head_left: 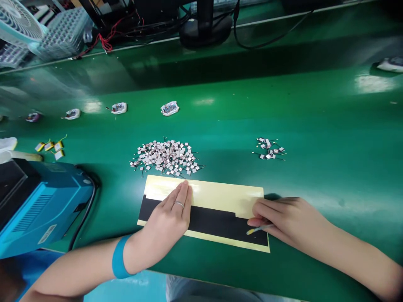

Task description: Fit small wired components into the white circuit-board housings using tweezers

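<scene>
A yellow backing sheet (217,191) with a black strip (214,222) on it lies near the table's front edge. My left hand (173,209), with a ring and a teal wristband, rests flat on the sheet left of its middle, fingers stretched out. At the sheet's right end, my right hand (277,216) is closed round a thin tool with a yellow tip (251,231), which points left over the black strip. Just beyond the sheet lies a big pile of small square parts (165,155) with short leads. A smaller group of such parts (269,149) sits farther right.
A blue machine (50,205) with a black cable stands at the left. Several small white-edged devices (170,108) form a row farther back. Yellow-edged parts (58,146) lie at the left. A monitor stand (206,29), a fan (19,21) and trays (64,35) are at the back.
</scene>
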Action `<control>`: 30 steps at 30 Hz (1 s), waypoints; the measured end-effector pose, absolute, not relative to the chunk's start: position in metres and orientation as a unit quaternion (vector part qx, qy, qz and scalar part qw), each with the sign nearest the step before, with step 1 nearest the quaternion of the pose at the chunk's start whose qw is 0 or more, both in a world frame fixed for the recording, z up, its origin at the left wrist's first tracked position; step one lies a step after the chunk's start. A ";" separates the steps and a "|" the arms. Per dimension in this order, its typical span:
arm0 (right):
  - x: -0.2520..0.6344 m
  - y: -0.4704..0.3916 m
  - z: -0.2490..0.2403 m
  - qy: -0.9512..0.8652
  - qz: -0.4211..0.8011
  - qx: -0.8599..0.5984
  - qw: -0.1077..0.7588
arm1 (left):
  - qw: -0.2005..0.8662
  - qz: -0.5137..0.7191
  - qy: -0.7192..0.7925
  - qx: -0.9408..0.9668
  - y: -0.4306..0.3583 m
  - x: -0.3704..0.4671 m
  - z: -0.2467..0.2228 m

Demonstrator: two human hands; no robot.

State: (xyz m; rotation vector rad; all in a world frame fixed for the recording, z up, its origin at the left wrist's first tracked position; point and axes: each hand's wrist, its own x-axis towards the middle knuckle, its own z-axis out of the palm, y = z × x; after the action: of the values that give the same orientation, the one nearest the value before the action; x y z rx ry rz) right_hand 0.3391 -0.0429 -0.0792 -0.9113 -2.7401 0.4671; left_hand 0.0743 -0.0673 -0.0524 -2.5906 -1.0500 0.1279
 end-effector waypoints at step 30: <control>0.336 -0.046 -0.075 -0.928 0.145 -0.330 0.090 | 0.110 0.024 -0.392 -0.913 -0.071 0.077 -0.054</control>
State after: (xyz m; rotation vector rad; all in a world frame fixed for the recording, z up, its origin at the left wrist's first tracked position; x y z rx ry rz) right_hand 0.3355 -0.0456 -0.0746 -0.9801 -2.7603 0.4325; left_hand 0.0772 -0.0714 -0.0539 -2.6827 -1.1530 0.0717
